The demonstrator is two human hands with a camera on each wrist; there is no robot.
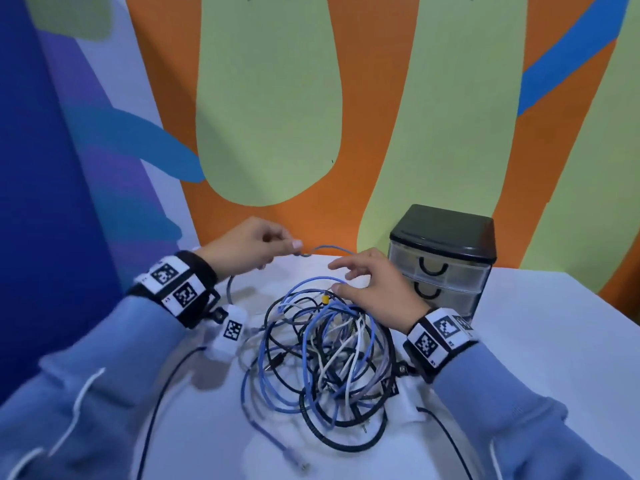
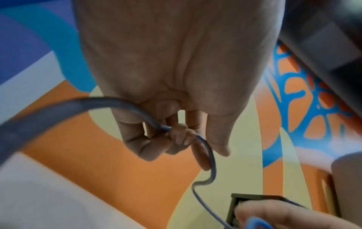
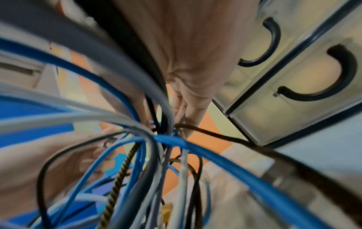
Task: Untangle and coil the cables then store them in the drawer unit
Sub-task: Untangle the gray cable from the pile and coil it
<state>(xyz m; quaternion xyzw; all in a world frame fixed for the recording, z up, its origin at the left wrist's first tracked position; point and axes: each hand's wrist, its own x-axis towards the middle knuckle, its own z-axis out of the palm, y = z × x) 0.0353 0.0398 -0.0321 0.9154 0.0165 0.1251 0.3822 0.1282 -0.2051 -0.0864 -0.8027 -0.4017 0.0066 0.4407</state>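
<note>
Untangling comes first: my left hand [image 1: 249, 247] pinches one blue cable [image 1: 329, 249] above the worktop [image 1: 536, 341], my right hand [image 1: 374, 289] hovers loose-fingered over the tangle [image 1: 322, 358]; next I judge it should pull free toward the drawer unit [image 1: 443, 261].

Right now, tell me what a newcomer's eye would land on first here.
First, the tangle of cables, blue, black and white, heaped mid-table between the hands. Next, the left hand pinching one blue cable lifted clear behind the heap. Then the black-topped drawer unit at the back right, drawers closed.
</note>
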